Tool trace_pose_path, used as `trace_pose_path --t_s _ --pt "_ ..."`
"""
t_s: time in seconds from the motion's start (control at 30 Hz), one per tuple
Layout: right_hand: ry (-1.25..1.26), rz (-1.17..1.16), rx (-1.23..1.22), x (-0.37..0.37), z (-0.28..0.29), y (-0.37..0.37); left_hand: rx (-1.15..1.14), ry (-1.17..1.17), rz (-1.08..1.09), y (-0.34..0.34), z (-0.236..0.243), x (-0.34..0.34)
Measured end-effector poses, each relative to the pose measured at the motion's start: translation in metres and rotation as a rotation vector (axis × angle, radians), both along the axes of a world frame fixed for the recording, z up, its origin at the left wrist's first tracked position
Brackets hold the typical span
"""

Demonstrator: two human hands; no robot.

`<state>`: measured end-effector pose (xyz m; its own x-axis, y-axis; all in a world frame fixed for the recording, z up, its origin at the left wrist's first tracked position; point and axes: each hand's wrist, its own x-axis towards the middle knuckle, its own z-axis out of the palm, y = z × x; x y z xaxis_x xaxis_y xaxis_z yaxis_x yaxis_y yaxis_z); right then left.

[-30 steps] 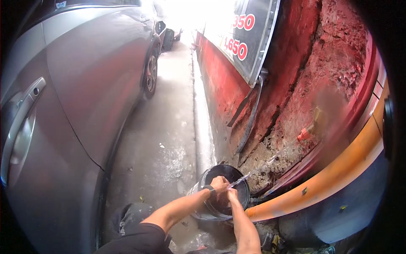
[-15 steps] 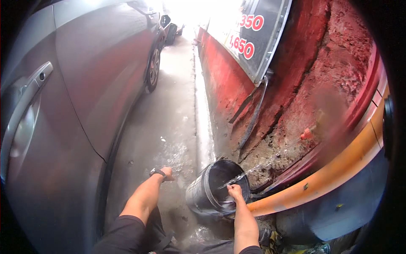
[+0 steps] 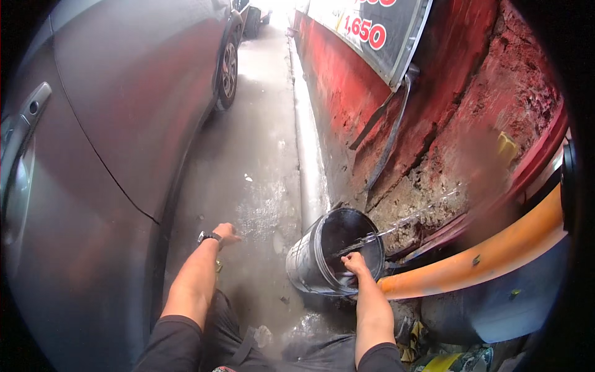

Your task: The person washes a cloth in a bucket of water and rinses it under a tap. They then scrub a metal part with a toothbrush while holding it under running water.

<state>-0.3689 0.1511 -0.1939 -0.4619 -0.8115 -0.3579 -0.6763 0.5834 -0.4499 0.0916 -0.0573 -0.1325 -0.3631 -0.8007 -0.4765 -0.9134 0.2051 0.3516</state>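
A dark-rimmed, pale-sided bucket (image 3: pixel 302 260) stands beside the gutter on the right of the wet concrete. A thin stream of water (image 3: pixel 409 220) arcs into it from the upper right; its source is blurred. My right hand (image 3: pixel 354 263) is over the bucket's mouth beside the stream, fingers curled, and whatever they hold is too small to make out. My left hand (image 3: pixel 226 233), with a dark watch at the wrist, hangs left of the bucket above the pavement, fingers loosely apart and holding nothing visible.
A grey car (image 3: pixel 105 124) lines the left side. A cracked red wall (image 3: pixel 334 105) with a sign (image 3: pixel 396 62) and hanging strap runs along the right. An orange pipe (image 3: pixel 465 260) curves above a blue container (image 3: pixel 477 310) at lower right. The narrow lane (image 3: pixel 260 74) stretches ahead.
My left hand has left the bucket's mouth and moved left over the pavement. My right hand stays over the bucket. The view has shifted, so the bucket sits higher and further right.
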Motion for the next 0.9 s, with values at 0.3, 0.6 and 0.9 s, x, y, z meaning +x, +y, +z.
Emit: trace_pose_path --t_s 0.3,0.6,0.9 --pt "-0.004 -0.040 -0.002 0.006 -0.001 -0.006 -0.020 0.076 0.105 0.004 -0.001 0.010" --pt "-0.039 -0.062 0.058 0.012 0.008 -0.009 -0.083 0.084 0.071 -0.003 -0.023 0.015" --pt "0.000 -0.072 0.049 0.002 0.004 0.001 -0.018 0.092 0.100 -0.003 -0.026 0.014"
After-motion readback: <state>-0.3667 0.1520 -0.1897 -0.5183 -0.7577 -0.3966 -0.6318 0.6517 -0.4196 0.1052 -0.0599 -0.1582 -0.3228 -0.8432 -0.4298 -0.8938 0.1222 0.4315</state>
